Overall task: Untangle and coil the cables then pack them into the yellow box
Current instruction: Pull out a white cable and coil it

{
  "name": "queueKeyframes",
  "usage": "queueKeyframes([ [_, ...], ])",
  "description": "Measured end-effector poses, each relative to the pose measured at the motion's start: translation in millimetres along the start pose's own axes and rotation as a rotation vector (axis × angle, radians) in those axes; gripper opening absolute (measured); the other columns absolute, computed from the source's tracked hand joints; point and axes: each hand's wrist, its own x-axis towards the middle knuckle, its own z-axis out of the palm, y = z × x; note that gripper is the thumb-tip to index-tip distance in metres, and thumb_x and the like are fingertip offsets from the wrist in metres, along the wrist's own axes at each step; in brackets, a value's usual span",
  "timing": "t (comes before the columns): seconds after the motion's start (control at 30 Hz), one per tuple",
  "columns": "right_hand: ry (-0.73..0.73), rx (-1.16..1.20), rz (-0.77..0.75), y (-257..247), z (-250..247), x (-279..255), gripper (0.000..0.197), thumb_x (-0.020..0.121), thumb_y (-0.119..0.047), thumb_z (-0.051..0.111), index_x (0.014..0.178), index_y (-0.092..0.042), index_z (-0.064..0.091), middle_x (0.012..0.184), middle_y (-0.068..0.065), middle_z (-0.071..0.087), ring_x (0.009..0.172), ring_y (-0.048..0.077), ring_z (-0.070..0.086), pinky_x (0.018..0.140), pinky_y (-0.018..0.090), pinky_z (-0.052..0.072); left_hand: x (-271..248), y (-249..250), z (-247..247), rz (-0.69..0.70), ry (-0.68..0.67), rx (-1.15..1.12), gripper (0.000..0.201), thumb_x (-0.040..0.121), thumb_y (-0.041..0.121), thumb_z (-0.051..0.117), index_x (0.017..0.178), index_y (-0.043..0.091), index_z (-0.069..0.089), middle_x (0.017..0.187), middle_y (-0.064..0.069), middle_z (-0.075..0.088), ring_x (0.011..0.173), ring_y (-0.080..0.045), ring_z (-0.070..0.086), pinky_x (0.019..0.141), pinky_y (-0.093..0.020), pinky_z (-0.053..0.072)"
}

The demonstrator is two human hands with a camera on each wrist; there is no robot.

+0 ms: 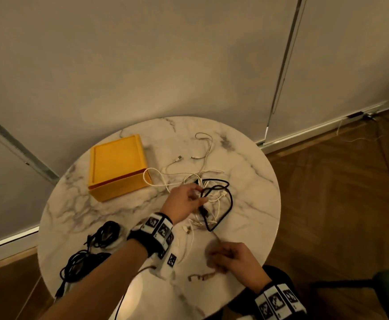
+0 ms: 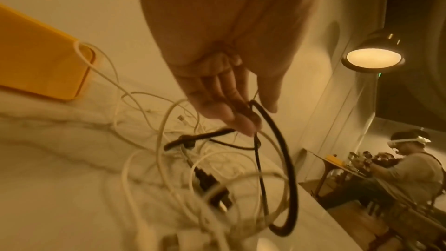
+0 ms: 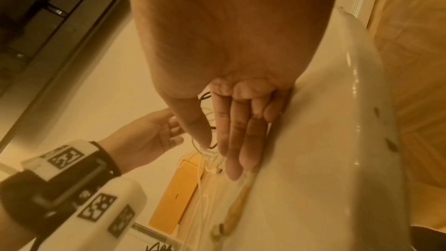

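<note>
A closed yellow box [image 1: 117, 167] stands at the table's far left. Right of it lies a tangle of white cables [image 1: 202, 158] and one black cable [image 1: 225, 204]. My left hand [image 1: 201, 195] reaches into the tangle; in the left wrist view its thumb and fingers [image 2: 246, 127] pinch a loop of the black cable [image 2: 284, 159], lifted above the white cables [image 2: 164, 140]. My right hand [image 1: 221, 257] is near the front right edge. In the right wrist view its fingers [image 3: 231, 140] lie straight on the tabletop, over a thin brown braided cable [image 3: 236, 211].
Two coiled black cables [image 1: 105, 232] [image 1: 80, 262] lie at the front left of the round marble table [image 1: 253, 185]. The brown cable's end [image 1: 202, 277] curls near the front edge. Wood floor surrounds the table. Another person [image 2: 415, 171] sits at a far table under a lamp.
</note>
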Motion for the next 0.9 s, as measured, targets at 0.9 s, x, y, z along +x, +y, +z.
queueKeyframes([
  [0.9,0.026,-0.191,-0.117,-32,42,19,0.015,0.082,-0.008,0.073,0.095,-0.014,0.070,0.069,-0.001,0.064,0.055,0.004,0.057,0.059,0.024,0.050,-138,-85,35,-0.088,0.051,0.001,0.019,0.077,0.012,0.069,0.073,0.031,0.071,0.078,0.008,0.073,0.075,-0.005,0.068,0.074,-0.026,0.053],
])
